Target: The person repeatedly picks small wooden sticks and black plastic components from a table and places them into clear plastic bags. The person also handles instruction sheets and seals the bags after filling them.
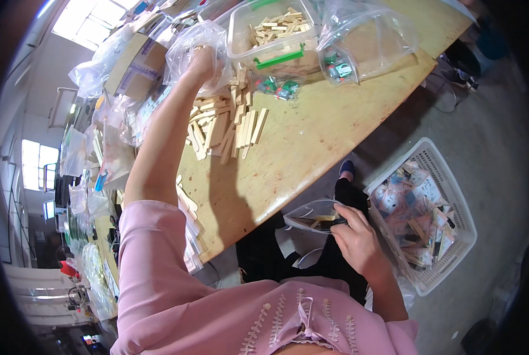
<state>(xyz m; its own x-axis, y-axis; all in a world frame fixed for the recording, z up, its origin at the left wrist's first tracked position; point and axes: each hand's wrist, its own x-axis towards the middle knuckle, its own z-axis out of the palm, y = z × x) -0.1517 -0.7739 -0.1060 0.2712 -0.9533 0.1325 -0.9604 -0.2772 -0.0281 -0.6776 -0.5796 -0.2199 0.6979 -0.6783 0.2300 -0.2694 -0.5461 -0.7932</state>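
My left hand [201, 64] is stretched far forward into a large clear plastic bag [175, 56] on the table; the film covers its fingers, so what they grip, if anything, is hidden. Just this side of it lies a loose heap of pale wooden sticks [240, 133], some with rounded ends. In front of my lap, my right hand [356, 239] pinches the edge of a small clear plastic pouch [306, 218]. Inside that pouch are a few wooden pieces and something dark.
A clear tub with green clips [280, 56] holds short wooden pieces. Beside it lie small bagged green parts [279, 87] and a big clear bag [374, 44]. On the floor at right stands a white basket [462, 222] of filled pouches. A cardboard box [137, 68] sits at far left.
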